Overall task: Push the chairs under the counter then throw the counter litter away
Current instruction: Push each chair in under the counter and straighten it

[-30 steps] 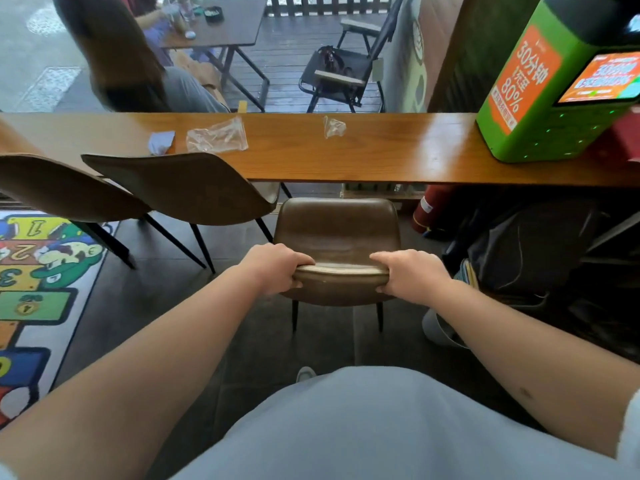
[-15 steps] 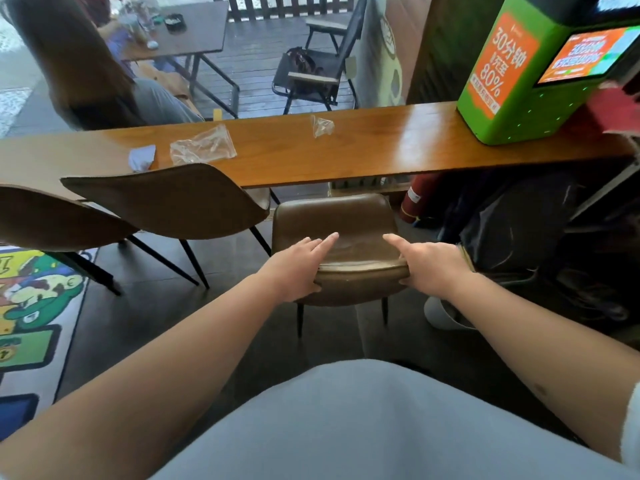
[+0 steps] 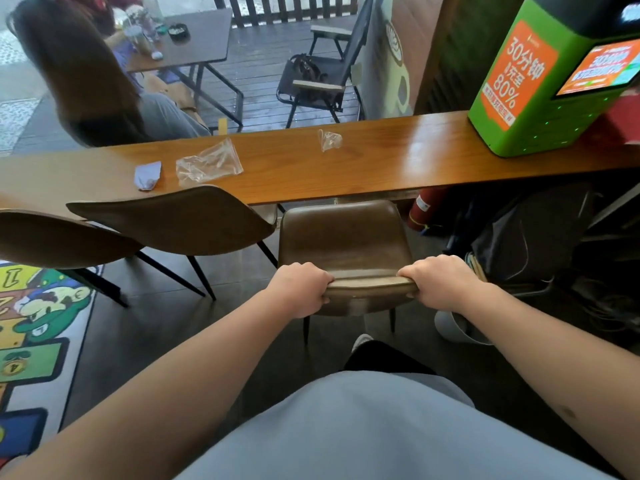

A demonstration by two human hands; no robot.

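Three brown leather-look chairs stood along the long wooden surface (image 3: 381, 161): one straight ahead (image 3: 343, 237), a second to its left (image 3: 180, 220) and a third at the far left edge (image 3: 52, 237). Three bits of litter lay on that surface: one large crumpled clear plastic bag (image 3: 207, 164), one small clear plastic wrapper (image 3: 329, 140) and one crumpled pale blue tissue (image 3: 148, 174). One green charging kiosk with orange labels (image 3: 519, 98) stood there too. Outside were one dark table (image 3: 194, 39) and one black folding armchair (image 3: 322, 77).
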